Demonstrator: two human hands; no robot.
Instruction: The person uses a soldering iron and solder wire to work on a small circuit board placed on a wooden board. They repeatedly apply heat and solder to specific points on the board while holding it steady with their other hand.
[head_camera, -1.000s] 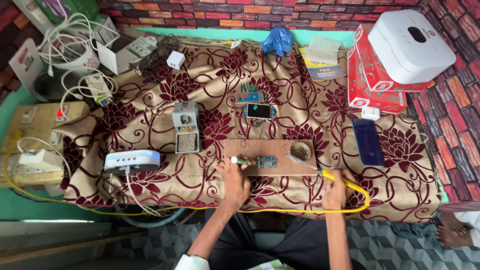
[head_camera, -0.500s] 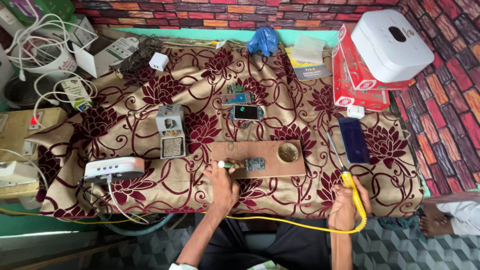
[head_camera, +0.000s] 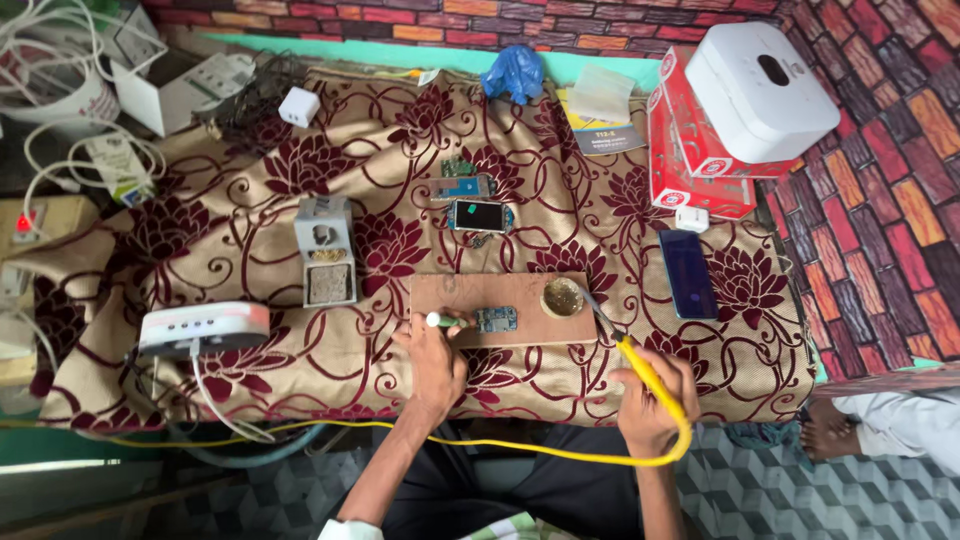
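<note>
Gripping yellow soldering iron (head_camera: 640, 372) w/ right hand (head_camera: 648, 400), left hand (head_camera: 435, 355) fingers pinching tool (head_camera: 443, 321), circuit board (head_camera: 495, 320) beside, phone (head_camera: 687, 273) nearby

Yellow soldering iron (head_camera: 640, 368) tilted toward tin; small circuit board (head_camera: 496, 319) flat on wooden board.

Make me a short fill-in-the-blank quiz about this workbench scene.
1. The right hand holds a soldering iron with a ____ handle.
2. The small circuit board lies on a ____ board.
3. The left hand is touching a small tool just ____ of the circuit board.

Missing words: yellow; wooden; left
</note>
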